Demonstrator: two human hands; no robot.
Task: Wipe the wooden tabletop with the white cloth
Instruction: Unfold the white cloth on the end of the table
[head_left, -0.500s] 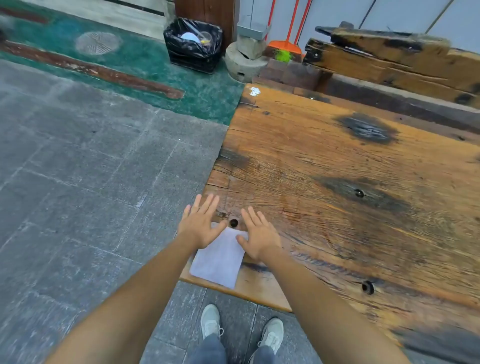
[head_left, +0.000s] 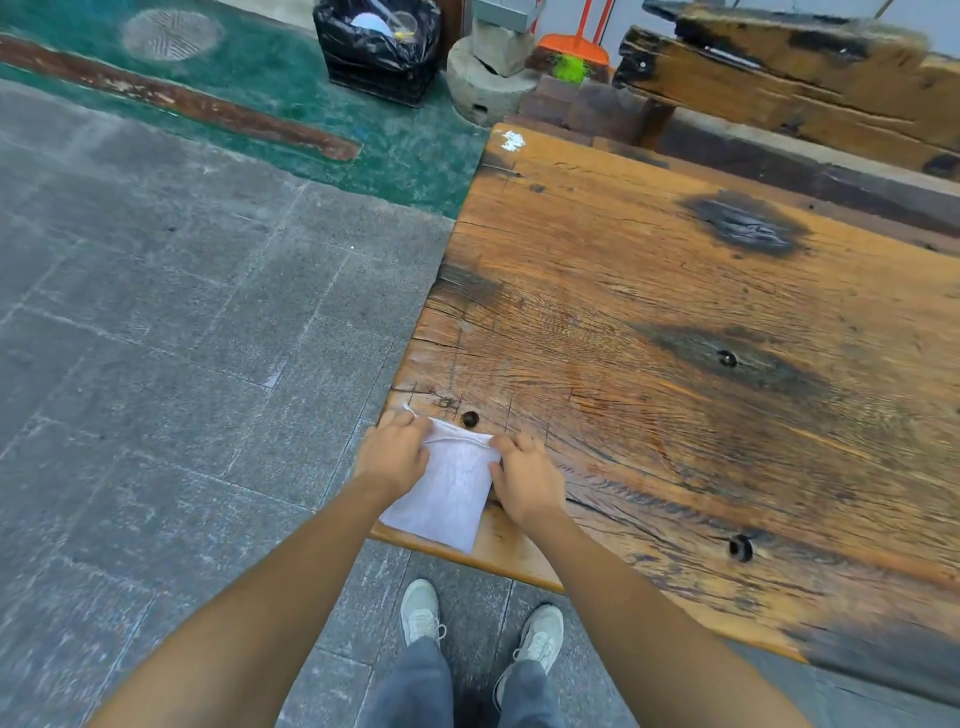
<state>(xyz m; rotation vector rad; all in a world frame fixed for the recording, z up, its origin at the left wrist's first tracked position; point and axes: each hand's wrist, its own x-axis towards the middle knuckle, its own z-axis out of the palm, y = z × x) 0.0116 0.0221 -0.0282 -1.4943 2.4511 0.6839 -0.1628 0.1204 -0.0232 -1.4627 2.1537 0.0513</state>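
Observation:
A folded white cloth lies on the near left corner of the worn wooden tabletop. My left hand pinches the cloth's far left corner, its fingers curled. On the cloth's right side, my right hand grips the far right edge with bent fingers. The far edge of the cloth is bunched slightly between the two hands. A small dark hole in the wood sits just beyond the cloth.
Grey stone paving spreads to the left, with green matting beyond. A black-bagged bin and a stone block stand past the table's far corner. Rough timber beams lie behind the table. My feet are at the table's near edge.
Both hands were flat with fingers spread on the cloth's far corners. Now the fingers have curled in and taken hold of the cloth's far edge.

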